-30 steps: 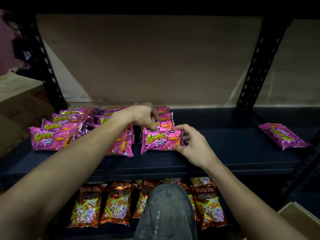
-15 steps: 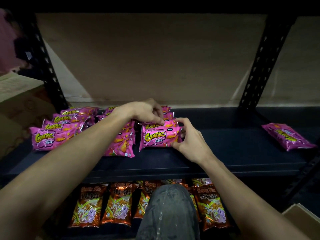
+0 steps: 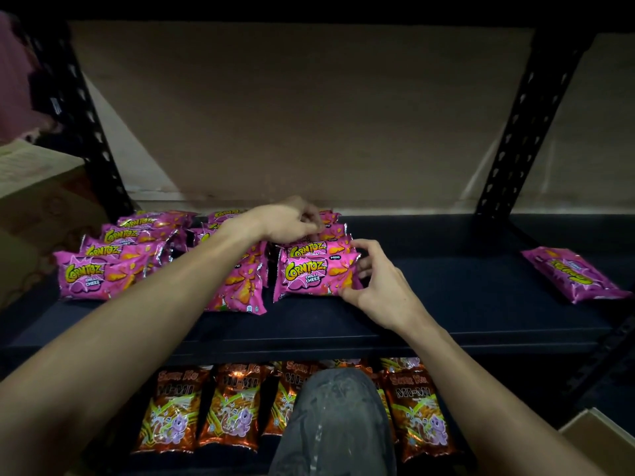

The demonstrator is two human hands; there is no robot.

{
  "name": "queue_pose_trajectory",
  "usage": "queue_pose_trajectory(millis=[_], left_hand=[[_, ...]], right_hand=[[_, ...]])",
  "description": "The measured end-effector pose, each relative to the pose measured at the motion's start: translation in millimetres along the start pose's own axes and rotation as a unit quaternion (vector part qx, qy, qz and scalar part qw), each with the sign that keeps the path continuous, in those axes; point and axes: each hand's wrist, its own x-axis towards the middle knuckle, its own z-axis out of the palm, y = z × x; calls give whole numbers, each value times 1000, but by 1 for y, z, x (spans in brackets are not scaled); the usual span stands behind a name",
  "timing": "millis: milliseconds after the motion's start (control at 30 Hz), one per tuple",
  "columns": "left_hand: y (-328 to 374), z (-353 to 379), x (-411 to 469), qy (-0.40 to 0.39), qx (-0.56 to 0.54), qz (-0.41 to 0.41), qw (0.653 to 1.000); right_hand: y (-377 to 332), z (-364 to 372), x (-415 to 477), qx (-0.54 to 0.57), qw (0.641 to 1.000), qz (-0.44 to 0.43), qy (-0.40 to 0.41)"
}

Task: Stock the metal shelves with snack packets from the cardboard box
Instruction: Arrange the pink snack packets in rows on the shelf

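The shiny pink plastic snack packet with yellow letters (image 3: 314, 274) stood at the front of a short row on the dark flat metal shelf (image 3: 446, 304). It was right between the two hands. The right hand (image 3: 381, 286) was at the packet's right end. Its thumb touched the bottom corner, and its bent fingers curved round the crinkly edge, so it held the packet lightly. The left hand (image 3: 288, 223) was just behind, a bit higher. Its fingertips were bunched together and pinched the top of another pink packet further back in the row (image 3: 331, 231). The hands were close but not touching.

The left arm reached in slanted over the middle row, with the wrist bent down. The right arm came up straight from the low right.

More pink packets (image 3: 99, 276) lay in leaning rows on the left, each one resting on the next. One lone pink packet (image 3: 574, 274) lay flat, far off to the right. Black metal posts with holes (image 3: 525, 111) stood at the shelf's back corners. Puffy orange foil packets (image 3: 417, 413) stood side by side on the shelf below. A knee in grey cloth (image 3: 336, 420) poked up in front of them. A corner of the brown cardboard box (image 3: 598, 431) showed at the low right.
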Motion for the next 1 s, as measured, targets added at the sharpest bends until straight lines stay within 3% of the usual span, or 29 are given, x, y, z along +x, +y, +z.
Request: queue_pose_trajectory(millis=[533,767,1000], left_hand=[[5,-12,-45,125,-48,28,991],[38,9,-46,176,-103,64,977],[95,67,-39,129,-209,131,961]], right_hand=[[12,0,-2,-2,999,7,33],[19,-23,-14,-28,997,22,65],[43,-78,-51,-108,984,47,132]])
